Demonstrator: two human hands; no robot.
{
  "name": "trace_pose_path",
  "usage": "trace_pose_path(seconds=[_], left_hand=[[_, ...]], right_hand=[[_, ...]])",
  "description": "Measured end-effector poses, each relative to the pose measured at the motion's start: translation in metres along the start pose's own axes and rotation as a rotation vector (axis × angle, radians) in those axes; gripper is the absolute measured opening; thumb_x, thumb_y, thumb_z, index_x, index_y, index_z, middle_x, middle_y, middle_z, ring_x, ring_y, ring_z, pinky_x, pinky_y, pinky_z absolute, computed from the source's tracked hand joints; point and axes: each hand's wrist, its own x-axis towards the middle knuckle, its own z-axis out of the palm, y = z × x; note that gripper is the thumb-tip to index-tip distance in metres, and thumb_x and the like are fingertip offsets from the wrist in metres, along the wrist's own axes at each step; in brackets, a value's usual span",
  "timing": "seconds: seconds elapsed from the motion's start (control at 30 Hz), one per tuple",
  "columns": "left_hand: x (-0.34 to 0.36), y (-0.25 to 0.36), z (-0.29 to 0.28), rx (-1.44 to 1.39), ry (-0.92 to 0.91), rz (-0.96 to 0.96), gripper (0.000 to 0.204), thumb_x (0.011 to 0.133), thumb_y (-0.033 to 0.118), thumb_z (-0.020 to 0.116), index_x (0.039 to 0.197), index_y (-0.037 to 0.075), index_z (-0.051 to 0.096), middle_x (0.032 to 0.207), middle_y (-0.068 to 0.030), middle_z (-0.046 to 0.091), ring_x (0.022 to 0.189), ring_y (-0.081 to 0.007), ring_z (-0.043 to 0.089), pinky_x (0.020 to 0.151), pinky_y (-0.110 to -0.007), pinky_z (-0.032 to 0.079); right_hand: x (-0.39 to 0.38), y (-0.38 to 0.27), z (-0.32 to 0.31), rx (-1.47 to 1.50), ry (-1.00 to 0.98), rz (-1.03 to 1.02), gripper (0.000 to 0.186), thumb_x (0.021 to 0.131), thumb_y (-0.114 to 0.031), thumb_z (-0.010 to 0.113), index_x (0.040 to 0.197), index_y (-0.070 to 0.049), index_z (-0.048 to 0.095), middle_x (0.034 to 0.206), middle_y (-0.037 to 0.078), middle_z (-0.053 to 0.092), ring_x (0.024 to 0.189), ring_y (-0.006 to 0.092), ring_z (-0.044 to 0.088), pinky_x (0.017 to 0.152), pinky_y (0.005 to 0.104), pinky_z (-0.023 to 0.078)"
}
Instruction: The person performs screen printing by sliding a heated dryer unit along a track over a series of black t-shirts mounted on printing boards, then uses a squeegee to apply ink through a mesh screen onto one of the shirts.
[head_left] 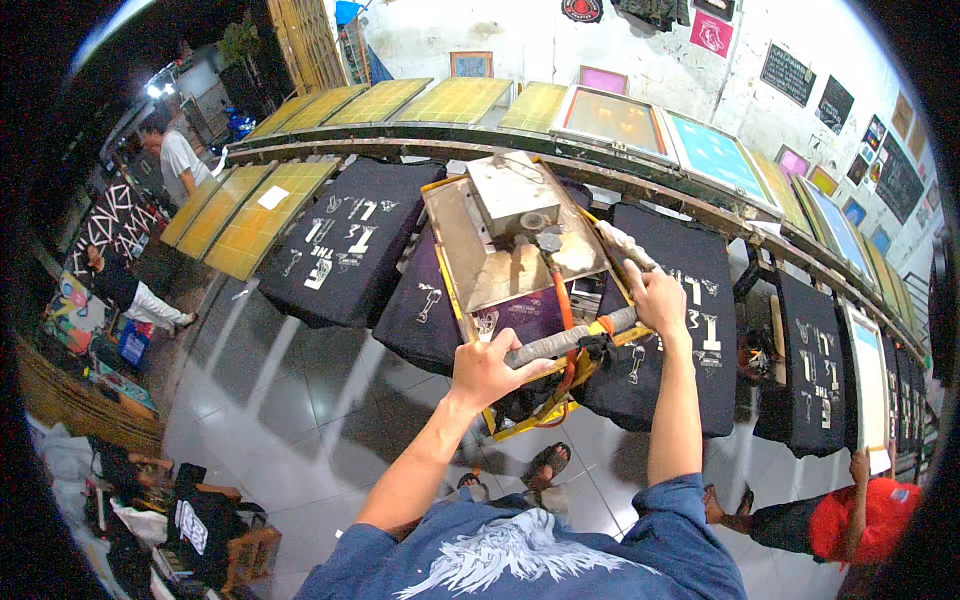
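My left hand [490, 375] is closed round the near end of a grey wrapped bar [556, 343] on a yellow-framed metal unit. My right hand [655, 298] grips the same bar at its right end. The unit carries a dirty metal plate [460, 250], a silver box [500, 190] and an orange hose [559, 300], and sits over black shirts laid on boards. Printed black shirts [330, 245] lie to its left; another [700, 370] lies to its right, partly under my forearm.
Yellow screens [230, 225] line the left; more screens [670, 145] line the rail behind. More shirt boards [805, 370] run rightward. A person in red [865, 520] stands at lower right, two people [180, 155] [125, 290] at left. Piled items [190, 520] occupy lower left.
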Motion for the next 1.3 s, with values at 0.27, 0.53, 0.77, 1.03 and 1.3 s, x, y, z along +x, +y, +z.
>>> trace_pose_path(seconds=[0.27,0.53,0.77,1.03,1.3], left_hand=[[0.008,-0.03,-0.006,-0.157,-0.063,0.214,0.062,0.073,0.067,0.086,0.074,0.009,0.064,0.057,-0.0111,0.062,0.054,-0.0317,0.068,0.053,-0.04,0.055],[0.016,-0.031,0.0,-0.097,-0.126,0.183,0.064,0.073,0.068,0.085,0.077,0.008,0.063,0.058,-0.0118,0.062,0.056,-0.0325,0.069,0.055,-0.042,0.055],[-0.011,-0.021,-0.019,-0.097,-0.149,0.124,0.064,0.075,0.069,0.084,0.075,0.009,0.062,0.057,-0.0104,0.062,0.056,-0.0325,0.069,0.055,-0.042,0.057],[0.0,-0.037,-0.034,-0.091,-0.122,0.147,0.064,0.076,0.07,0.081,0.075,0.009,0.063,0.059,-0.0092,0.065,0.057,-0.0295,0.071,0.054,-0.04,0.056],[0.009,-0.061,-0.03,-0.111,-0.066,0.187,0.061,0.072,0.065,0.088,0.069,0.01,0.061,0.054,-0.0062,0.06,0.049,-0.0269,0.066,0.051,-0.037,0.054]], right_hand=[[-0.073,0.009,-0.005,-0.02,0.228,0.111,0.069,0.103,-0.065,0.047,0.086,-0.006,0.079,0.085,0.026,0.071,0.085,0.0463,0.069,0.079,0.0553,0.052],[-0.088,0.005,-0.003,0.074,0.403,0.209,0.063,0.102,-0.06,0.05,0.08,-0.006,0.075,0.081,0.025,0.07,0.083,0.0461,0.067,0.073,0.0562,0.049],[-0.1,0.006,0.003,0.089,0.411,0.149,0.06,0.102,-0.058,0.053,0.074,-0.008,0.071,0.075,0.021,0.069,0.074,0.0453,0.067,0.068,0.0558,0.049],[-0.086,-0.014,0.014,0.033,0.451,0.114,0.061,0.103,-0.059,0.05,0.078,-0.012,0.079,0.068,0.015,0.07,0.068,0.0386,0.07,0.065,0.0478,0.051],[-0.091,-0.027,0.023,0.085,0.487,0.069,0.049,0.101,-0.048,0.061,0.074,-0.009,0.073,0.079,0.023,0.067,0.075,0.0439,0.067,0.064,0.0531,0.05]])
